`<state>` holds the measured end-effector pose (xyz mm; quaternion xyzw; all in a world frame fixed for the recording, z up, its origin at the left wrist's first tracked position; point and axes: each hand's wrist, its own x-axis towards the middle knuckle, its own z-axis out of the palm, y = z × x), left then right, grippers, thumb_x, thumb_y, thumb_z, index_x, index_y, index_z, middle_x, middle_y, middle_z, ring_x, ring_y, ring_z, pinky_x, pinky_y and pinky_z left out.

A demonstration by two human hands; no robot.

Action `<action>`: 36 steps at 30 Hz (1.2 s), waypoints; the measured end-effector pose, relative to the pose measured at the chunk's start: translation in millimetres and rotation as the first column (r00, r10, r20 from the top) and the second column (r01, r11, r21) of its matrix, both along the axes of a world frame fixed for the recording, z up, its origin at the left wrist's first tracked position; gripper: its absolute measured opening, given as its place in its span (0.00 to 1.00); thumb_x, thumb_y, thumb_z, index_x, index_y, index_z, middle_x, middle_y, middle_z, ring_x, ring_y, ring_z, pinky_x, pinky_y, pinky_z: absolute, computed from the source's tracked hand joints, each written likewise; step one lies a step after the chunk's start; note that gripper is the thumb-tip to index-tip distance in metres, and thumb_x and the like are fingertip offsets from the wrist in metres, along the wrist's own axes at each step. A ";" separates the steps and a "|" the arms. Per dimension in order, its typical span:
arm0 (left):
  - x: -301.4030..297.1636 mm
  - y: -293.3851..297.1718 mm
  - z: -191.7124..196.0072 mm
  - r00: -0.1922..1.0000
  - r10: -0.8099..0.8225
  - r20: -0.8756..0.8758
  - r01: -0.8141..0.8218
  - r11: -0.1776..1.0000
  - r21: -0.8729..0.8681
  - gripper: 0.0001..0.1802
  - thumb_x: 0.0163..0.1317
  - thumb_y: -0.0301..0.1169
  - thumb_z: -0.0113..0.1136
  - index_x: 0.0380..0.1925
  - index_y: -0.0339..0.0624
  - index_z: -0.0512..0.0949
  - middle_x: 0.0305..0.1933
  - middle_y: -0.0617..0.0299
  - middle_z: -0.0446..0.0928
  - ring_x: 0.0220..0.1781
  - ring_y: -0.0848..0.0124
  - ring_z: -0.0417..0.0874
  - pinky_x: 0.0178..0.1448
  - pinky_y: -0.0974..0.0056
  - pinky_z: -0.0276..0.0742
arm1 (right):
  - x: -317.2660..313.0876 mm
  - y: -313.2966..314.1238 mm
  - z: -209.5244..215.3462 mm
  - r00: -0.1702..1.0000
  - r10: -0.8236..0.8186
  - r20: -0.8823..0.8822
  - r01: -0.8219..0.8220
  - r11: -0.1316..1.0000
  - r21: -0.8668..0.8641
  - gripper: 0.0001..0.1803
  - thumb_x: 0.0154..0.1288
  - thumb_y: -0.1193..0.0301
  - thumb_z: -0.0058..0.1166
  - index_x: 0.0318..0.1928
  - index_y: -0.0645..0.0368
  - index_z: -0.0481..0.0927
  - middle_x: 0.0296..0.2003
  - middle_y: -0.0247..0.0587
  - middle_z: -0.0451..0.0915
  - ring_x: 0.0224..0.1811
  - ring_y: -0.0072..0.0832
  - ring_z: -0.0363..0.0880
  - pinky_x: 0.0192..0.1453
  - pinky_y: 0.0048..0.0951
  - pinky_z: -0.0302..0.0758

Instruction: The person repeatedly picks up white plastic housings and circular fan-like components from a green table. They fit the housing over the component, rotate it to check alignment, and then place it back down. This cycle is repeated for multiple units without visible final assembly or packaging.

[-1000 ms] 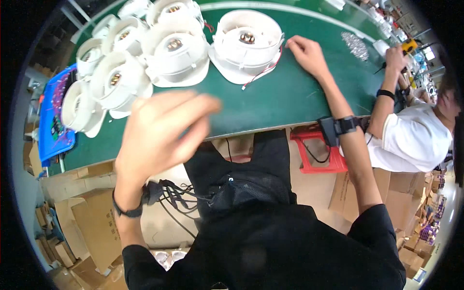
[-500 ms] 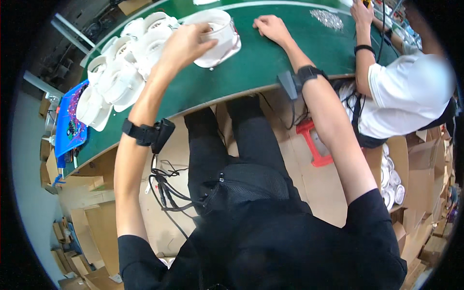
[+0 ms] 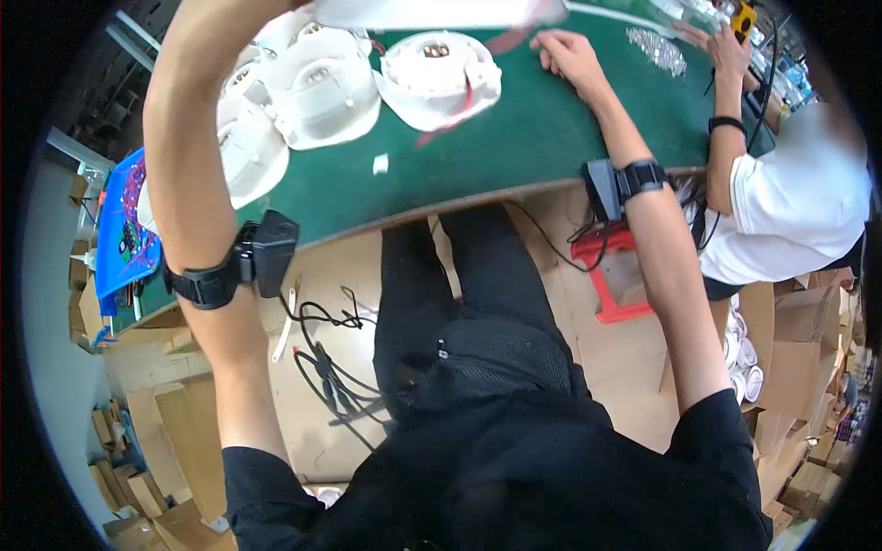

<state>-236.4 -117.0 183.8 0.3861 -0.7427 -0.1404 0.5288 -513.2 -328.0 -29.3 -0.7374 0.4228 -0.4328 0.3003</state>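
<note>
My left hand (image 3: 287,4) is raised at the top edge, its fingers cut off from view. Beside it a large white plastic housing (image 3: 432,13), blurred and partly out of frame, is held up above the table. Below it on the green table sits another round white housing (image 3: 441,81) with brass-coloured contacts inside and a red wire (image 3: 467,92) across it. My right hand (image 3: 571,61) rests on the table to the right, fingers loosely bent and slightly apart, with nothing visible in them. More white housings (image 3: 322,96) stand in a group under my left arm.
A blue tray (image 3: 129,234) with wires lies at the left table end. Small metal parts (image 3: 657,52) are heaped at the far right. A co-worker (image 3: 781,202) sits on the right. A red stool (image 3: 611,275) stands below. A small white piece (image 3: 381,164) lies on the table.
My left hand has risen up and left from the housing on the table, and a white housing is now in the air. My right hand stays on the table. The view has shifted slightly.
</note>
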 end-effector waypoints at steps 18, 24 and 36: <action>102.6 -39.6 26.8 0.951 -0.169 0.260 0.060 0.923 0.380 0.27 0.66 0.51 0.61 0.29 0.33 0.85 0.13 0.68 0.65 0.17 0.82 0.64 0.21 0.68 0.58 | 26.6 2.6 16.1 0.978 -0.128 -0.168 0.154 0.976 0.152 0.15 0.71 0.65 0.48 0.36 0.63 0.83 0.15 0.27 0.72 0.14 0.15 0.65 0.19 0.20 0.59; 115.4 -52.4 22.9 0.934 -0.213 0.288 0.068 0.895 0.441 0.26 0.58 0.49 0.70 0.22 0.32 0.81 0.14 0.64 0.69 0.16 0.78 0.67 0.22 0.69 0.62 | 61.8 -12.6 71.6 0.957 0.056 0.284 -0.139 0.949 0.283 0.14 0.68 0.68 0.46 0.24 0.59 0.71 0.15 0.24 0.60 0.15 0.14 0.56 0.18 0.22 0.51; 96.1 -89.3 17.7 0.910 -0.025 0.414 -0.086 0.965 0.246 0.20 0.44 0.39 0.73 0.19 0.33 0.76 0.19 0.61 0.72 0.19 0.73 0.72 0.24 0.70 0.62 | 159.3 14.7 216.6 0.686 0.703 -0.189 -0.666 0.500 -0.554 0.02 0.54 0.79 0.57 0.26 0.66 0.80 0.20 0.42 0.77 0.20 0.35 0.74 0.26 0.30 0.71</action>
